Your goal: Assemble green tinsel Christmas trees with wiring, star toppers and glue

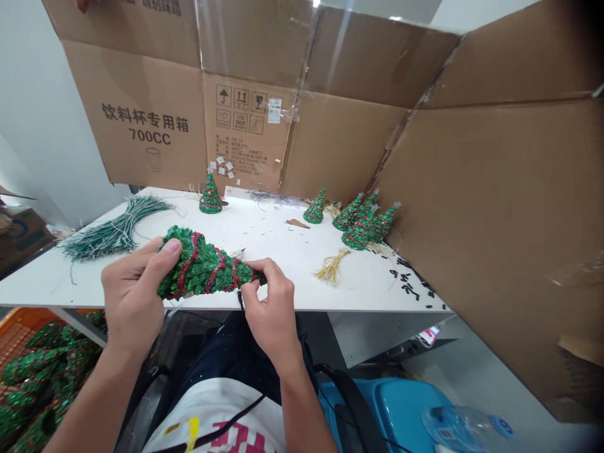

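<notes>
The left hand (134, 292) clasps the wide end of a glittery, red-banded green tree cone (202, 267) — the right hand (272, 311) grips the narrow end — its long axis lying sideways, tip rightward, above the white table (264, 251) edge.

1. A small handicraft workshop.
2. Glittery green cone trees (316, 207) stand on a white tabletop (278, 251) beside a bundle of green tinsel wire (116, 229).
3. An orange plastic crate (19, 333) holds more green tinsel work.
4. Opened cardboard cartons (486, 220) screen the tabletop.

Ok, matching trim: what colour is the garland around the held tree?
The garland is red, shown best in the head view.
</notes>
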Tool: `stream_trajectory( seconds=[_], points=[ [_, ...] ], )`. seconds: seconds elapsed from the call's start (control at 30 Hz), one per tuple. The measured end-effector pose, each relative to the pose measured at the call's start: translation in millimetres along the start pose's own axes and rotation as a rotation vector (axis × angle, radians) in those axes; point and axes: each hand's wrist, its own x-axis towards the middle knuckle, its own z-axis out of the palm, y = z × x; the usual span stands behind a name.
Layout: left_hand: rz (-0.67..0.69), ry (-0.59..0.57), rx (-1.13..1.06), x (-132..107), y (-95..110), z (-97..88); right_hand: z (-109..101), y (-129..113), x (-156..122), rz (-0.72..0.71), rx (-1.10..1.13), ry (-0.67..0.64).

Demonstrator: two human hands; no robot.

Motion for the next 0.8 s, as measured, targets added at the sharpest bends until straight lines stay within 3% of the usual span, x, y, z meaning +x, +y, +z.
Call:
stream_trajectory(
  seconds=[0.8],
  points=[
    [-0.027,0.007,-0.060,-1.2,-9.0,-2.7,4.6,6.4,-1.9,-0.100,-0.121,0.005]
  ],
)
